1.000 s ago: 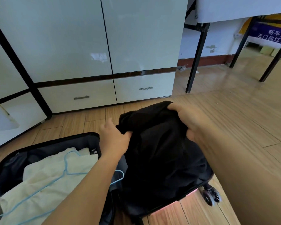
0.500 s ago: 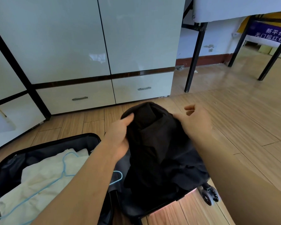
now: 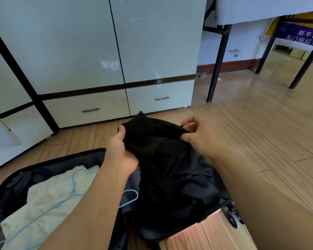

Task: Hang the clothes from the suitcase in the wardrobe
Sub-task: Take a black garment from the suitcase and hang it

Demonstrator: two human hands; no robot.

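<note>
A black garment [image 3: 163, 159] is bunched up above the right half of an open black suitcase [image 3: 61, 157] on the floor. My left hand [image 3: 120, 152] grips its left edge, thumb on top. My right hand [image 3: 199, 136] pinches its upper right edge between thumb and fingers. A cream garment [image 3: 51, 201] lies in the suitcase's left half with a light blue wire hanger [image 3: 76, 188] on it. The white wardrobe [image 3: 116, 42] stands just behind, its doors closed.
Two drawers with metal handles [image 3: 90, 110] run along the wardrobe's base. A white open door panel [image 3: 5, 134] leans at the left. Black table legs [image 3: 219, 64] stand at the right on the wooden floor. A suitcase wheel [image 3: 232, 218] sticks out at the lower right.
My right hand let go of the garment's top, then took a pinch on its upper right edge. My left hand shifted its hold along the left edge, and the cloth spread wider between them.
</note>
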